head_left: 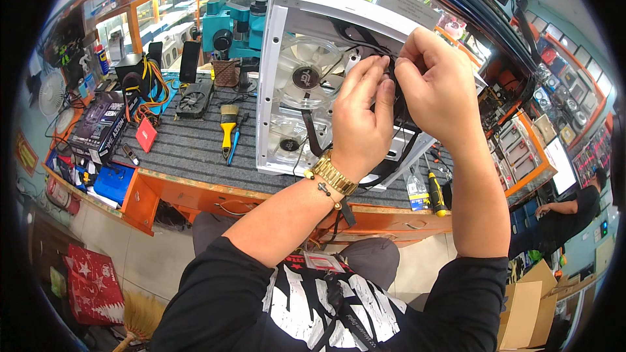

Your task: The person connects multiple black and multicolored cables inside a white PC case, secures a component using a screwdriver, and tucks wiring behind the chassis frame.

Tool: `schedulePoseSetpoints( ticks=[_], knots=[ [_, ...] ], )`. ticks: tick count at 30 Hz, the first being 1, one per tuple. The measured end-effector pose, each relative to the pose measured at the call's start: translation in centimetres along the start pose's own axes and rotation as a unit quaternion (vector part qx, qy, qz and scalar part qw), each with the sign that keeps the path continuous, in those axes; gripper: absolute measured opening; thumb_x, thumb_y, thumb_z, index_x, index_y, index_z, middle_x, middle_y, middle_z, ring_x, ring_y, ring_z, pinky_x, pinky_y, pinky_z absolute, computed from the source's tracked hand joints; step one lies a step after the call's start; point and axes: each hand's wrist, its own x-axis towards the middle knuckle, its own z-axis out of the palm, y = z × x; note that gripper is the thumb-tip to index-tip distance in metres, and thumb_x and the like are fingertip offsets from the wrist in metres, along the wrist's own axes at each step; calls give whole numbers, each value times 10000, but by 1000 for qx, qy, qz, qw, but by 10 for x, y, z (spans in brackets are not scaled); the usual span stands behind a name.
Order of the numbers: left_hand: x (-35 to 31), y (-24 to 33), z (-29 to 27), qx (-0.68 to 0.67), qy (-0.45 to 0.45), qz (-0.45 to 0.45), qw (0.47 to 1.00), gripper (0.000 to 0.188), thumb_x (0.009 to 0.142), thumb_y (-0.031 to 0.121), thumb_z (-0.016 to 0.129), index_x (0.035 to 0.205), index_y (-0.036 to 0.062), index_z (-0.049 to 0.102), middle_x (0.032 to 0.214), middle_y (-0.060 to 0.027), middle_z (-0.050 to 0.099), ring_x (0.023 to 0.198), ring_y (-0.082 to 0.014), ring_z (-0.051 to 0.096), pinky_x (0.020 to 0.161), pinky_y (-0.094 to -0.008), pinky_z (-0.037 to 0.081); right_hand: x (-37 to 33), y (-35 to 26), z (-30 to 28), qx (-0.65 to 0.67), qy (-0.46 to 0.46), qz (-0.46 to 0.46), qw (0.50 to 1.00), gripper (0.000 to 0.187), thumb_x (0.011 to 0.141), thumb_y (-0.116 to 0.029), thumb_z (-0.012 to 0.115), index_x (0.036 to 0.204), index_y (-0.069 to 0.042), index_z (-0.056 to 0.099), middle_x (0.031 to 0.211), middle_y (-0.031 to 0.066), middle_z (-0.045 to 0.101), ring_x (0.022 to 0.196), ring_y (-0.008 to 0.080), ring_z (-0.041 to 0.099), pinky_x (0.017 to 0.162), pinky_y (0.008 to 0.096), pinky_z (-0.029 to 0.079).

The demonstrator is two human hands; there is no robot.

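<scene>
I've got both hands up inside the white PC case (287,19), which stands on the grey bench mat (189,143) w/ its clear fan (305,78) facing me. Left hand (362,120) and right hand (433,88) are curled, fingers pinching black cables (391,78) btwn them. Yellow-handled brush (227,129) lies left of case.

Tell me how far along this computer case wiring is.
Done: two clear fans sit mounted inside the white case. In hand: the left hand and right hand pinch black cables together inside the open side. Left: cables hang loose, the case side is open, and the brush and screwdriver lie out on the bench.
</scene>
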Motion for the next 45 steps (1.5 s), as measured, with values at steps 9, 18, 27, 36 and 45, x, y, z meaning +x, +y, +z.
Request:
schedulePoseSetpoints(
  ticks=[9, 18, 27, 36, 45],
  knots=[
    [2, 8, 5, -34, 20, -40, 998, 275, 1007, 9, 664, 1246, -128, 672, 1252, -252, 686, 1072, -329, 748, 893, -359, 624, -5, 11, 4, 82, -24, 8, 996, 86, 856, -38, 636, 848, 44, 610, 674, 166, 611, 578, 219, 571, 586, 349, 486],
    [7, 7, 16, -60, 104, -90, 989, 169, 991, 54, 720, 1068, -95, 743, 1026, -184, 762, 816, -242, 756, 740, -328, 594, -5, 0, -4, 24, -30, -15, 999, 75, 852, -16, 635, 885, 51, 625, 736, 179, 631, 649, 277, 618, 614, 386, 487],
    [13, 12, 14, -132, 109, -201, 965, 199, 1026, 136, 717, 1004, -52, 779, 791, -76, 739, 651, -100, 620, 606, -295, 499, -12, 3, 2, 26, 11, -22, 999, 75, 853, -22, 667, 916, 20, 670, 751, 147, 626, 676, 307, 603, 636, 395, 493],
    [19, 9, 16, -213, 131, -286, 925, 221, 1027, 131, 732, 1004, -83, 783, 838, -59, 779, 727, -79, 702, 652, -229, 568, -18, -2, -6, 106, -25, 47, 993, 99, 902, -32, 637, 951, 44, 678, 819, 124, 712, 672, 156, 619, 641, 324, 521],
    [18, 13, 10, -71, 116, -168, 976, 181, 945, 139, 783, 900, -36, 793, 708, -114, 764, 618, -142, 728, 580, -306, 545, -12, 13, -23, 248, -122, 156, 948, 93, 878, -11, 592, 797, 32, 579, 823, 104, 700, 707, 129, 631, 631, 316, 516]
  ],
)
